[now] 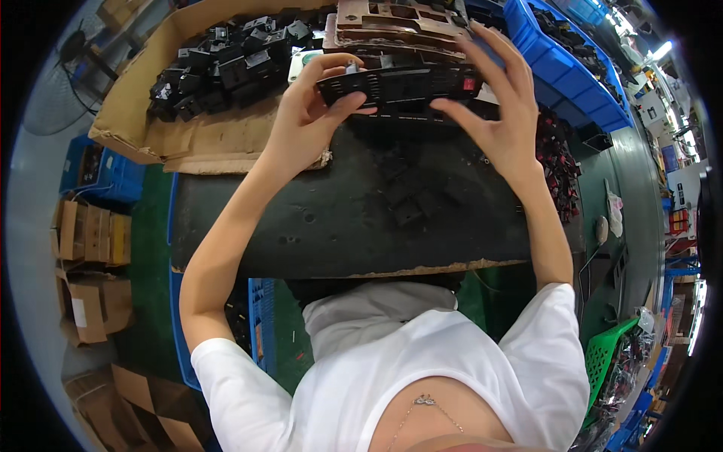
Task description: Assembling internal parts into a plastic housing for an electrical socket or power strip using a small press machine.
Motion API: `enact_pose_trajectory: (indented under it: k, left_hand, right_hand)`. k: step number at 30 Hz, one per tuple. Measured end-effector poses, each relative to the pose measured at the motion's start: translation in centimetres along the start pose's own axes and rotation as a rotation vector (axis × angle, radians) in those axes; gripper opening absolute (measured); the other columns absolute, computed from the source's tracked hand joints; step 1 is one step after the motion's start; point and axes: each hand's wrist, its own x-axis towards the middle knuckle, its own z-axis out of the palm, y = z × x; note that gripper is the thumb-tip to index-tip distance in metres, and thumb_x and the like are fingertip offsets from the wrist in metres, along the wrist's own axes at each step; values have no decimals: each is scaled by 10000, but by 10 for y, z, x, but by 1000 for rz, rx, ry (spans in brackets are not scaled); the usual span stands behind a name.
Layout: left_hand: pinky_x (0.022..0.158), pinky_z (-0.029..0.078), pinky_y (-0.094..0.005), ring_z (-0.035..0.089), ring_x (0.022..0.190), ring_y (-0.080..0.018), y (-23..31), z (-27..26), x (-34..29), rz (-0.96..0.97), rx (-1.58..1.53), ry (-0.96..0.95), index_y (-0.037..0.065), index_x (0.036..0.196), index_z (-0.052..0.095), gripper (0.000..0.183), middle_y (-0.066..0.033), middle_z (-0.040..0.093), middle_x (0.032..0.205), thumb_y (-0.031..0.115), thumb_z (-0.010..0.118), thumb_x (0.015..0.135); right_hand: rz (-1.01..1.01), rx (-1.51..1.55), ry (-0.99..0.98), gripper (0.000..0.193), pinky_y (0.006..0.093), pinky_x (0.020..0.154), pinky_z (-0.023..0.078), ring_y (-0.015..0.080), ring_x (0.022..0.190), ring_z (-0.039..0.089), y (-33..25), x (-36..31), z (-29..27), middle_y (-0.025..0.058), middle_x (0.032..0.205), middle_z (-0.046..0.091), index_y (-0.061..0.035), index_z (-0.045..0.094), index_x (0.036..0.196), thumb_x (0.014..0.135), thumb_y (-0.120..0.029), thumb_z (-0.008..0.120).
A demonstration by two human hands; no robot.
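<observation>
A long black slotted plastic panel (399, 87) with a small red part at its right end is held up over the dark work mat (339, 218). My left hand (312, 113) grips its left end, thumb under, fingers curled over the top. My right hand (501, 105) holds the right end, fingers spread along the panel's far edge. A brown jig block (399, 30) with cut-outs stands just behind the panel.
A flattened cardboard box (151, 98) at the left back holds several black plastic parts (226, 64). Blue bins (565, 71) run along the right back. Red and black small parts (557, 162) lie at the mat's right. Cardboard boxes (90, 264) sit on the floor at left.
</observation>
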Motion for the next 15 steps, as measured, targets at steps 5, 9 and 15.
enact_pose_trajectory:
  k: [5, 9, 15]
  left_hand:
    - [785, 483, -222, 528, 866, -76, -3, -4, -2, 75, 290, -22, 36, 1149, 479, 366, -40, 604, 1000, -63, 588, 814]
    - [788, 453, -202, 531, 864, -70, 0, -3, -2, 157, 376, -51, 36, 1157, 471, 378, -44, 614, 986, -84, 570, 813]
    - [811, 453, -225, 571, 932, -126, 9, -1, -3, 150, 410, -70, 18, 1162, 453, 374, -88, 590, 1028, -104, 536, 819]
  right_hand:
    - [478, 416, -110, 322, 215, 706, 489, 81, 753, 624, 18, -32, 4, 49, 806, 672, 4, 640, 1017, 711, -37, 735]
    - [401, 409, -89, 275, 194, 657, 488, 74, 687, 625, 17, -37, 8, 56, 746, 670, 13, 650, 982, 720, -25, 724]
    - [398, 422, -76, 273, 194, 661, 490, 81, 705, 634, 17, -39, 13, 59, 761, 672, 12, 647, 991, 730, -27, 716]
